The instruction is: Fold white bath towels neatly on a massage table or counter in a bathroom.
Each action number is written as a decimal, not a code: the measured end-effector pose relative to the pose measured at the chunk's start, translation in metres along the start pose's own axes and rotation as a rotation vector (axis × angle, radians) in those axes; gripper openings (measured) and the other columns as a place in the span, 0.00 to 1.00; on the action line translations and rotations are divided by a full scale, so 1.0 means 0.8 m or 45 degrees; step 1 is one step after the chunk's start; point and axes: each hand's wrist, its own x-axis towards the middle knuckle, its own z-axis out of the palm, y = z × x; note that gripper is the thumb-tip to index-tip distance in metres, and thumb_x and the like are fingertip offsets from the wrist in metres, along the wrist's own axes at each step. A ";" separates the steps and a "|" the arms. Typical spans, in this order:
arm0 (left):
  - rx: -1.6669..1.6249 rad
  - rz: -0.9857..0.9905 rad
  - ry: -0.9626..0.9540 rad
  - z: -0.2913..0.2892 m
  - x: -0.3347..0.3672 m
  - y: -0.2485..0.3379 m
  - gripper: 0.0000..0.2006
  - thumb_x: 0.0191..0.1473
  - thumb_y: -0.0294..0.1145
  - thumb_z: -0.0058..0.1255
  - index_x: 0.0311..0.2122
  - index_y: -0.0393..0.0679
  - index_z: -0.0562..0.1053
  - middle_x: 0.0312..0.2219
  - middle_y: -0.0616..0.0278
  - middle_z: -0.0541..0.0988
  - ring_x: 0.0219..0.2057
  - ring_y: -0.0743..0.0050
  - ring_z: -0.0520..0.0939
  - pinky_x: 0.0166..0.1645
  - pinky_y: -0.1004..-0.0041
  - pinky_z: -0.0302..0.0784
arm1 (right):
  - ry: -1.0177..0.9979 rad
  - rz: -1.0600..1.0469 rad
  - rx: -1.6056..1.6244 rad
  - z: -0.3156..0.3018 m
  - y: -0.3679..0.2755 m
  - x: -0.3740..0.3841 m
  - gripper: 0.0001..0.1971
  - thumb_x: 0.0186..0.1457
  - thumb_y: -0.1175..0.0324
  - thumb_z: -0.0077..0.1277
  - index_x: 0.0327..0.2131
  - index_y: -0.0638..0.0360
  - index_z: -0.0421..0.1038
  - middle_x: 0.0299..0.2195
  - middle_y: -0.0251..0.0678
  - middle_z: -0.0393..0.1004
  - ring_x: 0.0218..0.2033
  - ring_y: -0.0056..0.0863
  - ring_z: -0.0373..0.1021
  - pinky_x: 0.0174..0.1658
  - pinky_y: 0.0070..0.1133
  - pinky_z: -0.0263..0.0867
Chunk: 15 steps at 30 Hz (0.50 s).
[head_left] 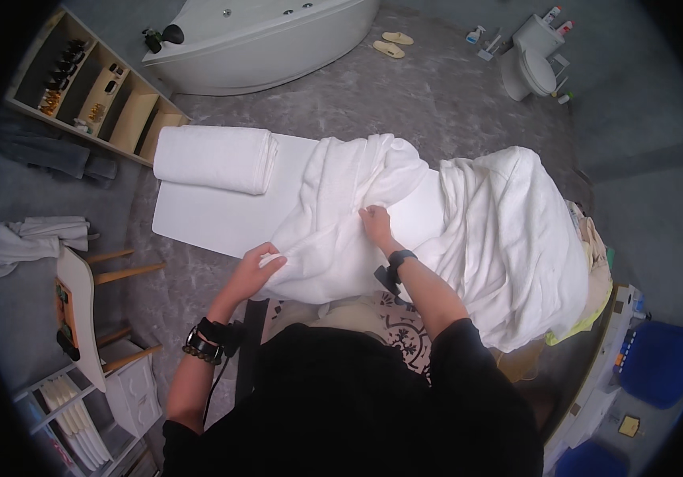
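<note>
A white terry towel (325, 191), loosely bunched, lies across the middle of a white table (222, 213) and hangs toward me over its near edge. My left hand (254, 273) pinches the towel's lower left edge between thumb and fingers. Farther right, my right hand (375, 226) is closed on a fold near the towel's right side. A neatly folded white towel (214, 159) rests at the table's far left. To the right a big crumpled heap of white terry cloth (508, 238) stands next to the towel I hold.
Behind the table are a white bathtub (270, 48), slippers (389, 49) and a toilet (531, 70). A wooden shelf with bottles (126, 127) stands far left, a white chair (79, 318) nearer. Blue stools (659, 364) sit at the right.
</note>
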 end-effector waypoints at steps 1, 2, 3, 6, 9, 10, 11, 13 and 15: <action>-0.018 0.041 0.030 -0.002 0.006 0.001 0.11 0.57 0.36 0.51 0.33 0.38 0.70 0.25 0.66 0.72 0.32 0.83 0.70 0.39 0.76 0.69 | 0.080 -0.093 0.015 -0.006 -0.017 0.015 0.15 0.50 0.61 0.55 0.28 0.67 0.73 0.23 0.48 0.73 0.28 0.43 0.71 0.34 0.31 0.66; -0.035 0.086 0.057 -0.005 0.011 0.002 0.10 0.57 0.36 0.51 0.33 0.38 0.70 0.24 0.67 0.72 0.31 0.83 0.70 0.39 0.76 0.69 | 0.165 -0.184 0.029 -0.014 -0.034 0.033 0.15 0.51 0.61 0.56 0.29 0.67 0.73 0.23 0.47 0.73 0.27 0.41 0.71 0.33 0.30 0.66; -0.036 0.085 0.047 -0.007 0.019 0.006 0.10 0.57 0.36 0.51 0.33 0.38 0.70 0.24 0.67 0.72 0.31 0.83 0.70 0.39 0.76 0.69 | 0.210 -0.229 0.105 -0.033 -0.054 0.050 0.14 0.51 0.63 0.56 0.28 0.67 0.71 0.23 0.46 0.71 0.26 0.39 0.69 0.32 0.30 0.65; -0.203 0.157 0.303 -0.022 0.030 0.026 0.09 0.59 0.35 0.49 0.33 0.40 0.69 0.24 0.69 0.73 0.30 0.88 0.71 0.35 0.81 0.68 | 0.286 -0.319 0.322 -0.103 -0.142 0.105 0.13 0.54 0.65 0.54 0.27 0.68 0.68 0.24 0.43 0.70 0.27 0.27 0.66 0.31 0.26 0.62; -0.405 0.292 0.429 -0.046 0.049 0.058 0.09 0.60 0.36 0.48 0.34 0.41 0.68 0.25 0.70 0.74 0.28 0.90 0.72 0.33 0.84 0.68 | 0.418 -0.587 0.585 -0.180 -0.207 0.137 0.11 0.58 0.65 0.50 0.31 0.66 0.70 0.23 0.34 0.71 0.25 0.21 0.63 0.30 0.26 0.61; -0.465 0.390 0.500 -0.054 0.055 0.072 0.09 0.61 0.37 0.47 0.34 0.41 0.68 0.25 0.70 0.75 0.28 0.91 0.72 0.33 0.85 0.67 | 0.462 -0.702 0.504 -0.207 -0.221 0.141 0.11 0.59 0.65 0.49 0.31 0.66 0.71 0.22 0.29 0.69 0.24 0.19 0.62 0.28 0.23 0.60; -0.468 0.406 0.496 -0.063 0.057 0.091 0.09 0.61 0.37 0.47 0.34 0.41 0.68 0.25 0.70 0.75 0.28 0.91 0.72 0.33 0.85 0.67 | 0.503 -0.822 0.424 -0.236 -0.239 0.144 0.11 0.61 0.65 0.48 0.32 0.65 0.71 0.21 0.25 0.67 0.23 0.16 0.60 0.27 0.21 0.59; -0.585 0.481 0.431 -0.080 0.055 0.123 0.10 0.62 0.38 0.47 0.35 0.42 0.68 0.26 0.69 0.75 0.27 0.90 0.73 0.33 0.85 0.68 | 0.513 -0.771 0.476 -0.280 -0.287 0.123 0.11 0.61 0.64 0.48 0.32 0.64 0.71 0.20 0.22 0.66 0.22 0.13 0.58 0.25 0.18 0.56; -0.641 0.573 0.358 -0.092 0.053 0.156 0.10 0.62 0.38 0.46 0.35 0.42 0.67 0.26 0.69 0.76 0.27 0.89 0.73 0.33 0.85 0.68 | 0.579 -0.741 0.565 -0.326 -0.330 0.090 0.11 0.62 0.64 0.47 0.32 0.63 0.71 0.20 0.19 0.64 0.22 0.08 0.55 0.24 0.12 0.51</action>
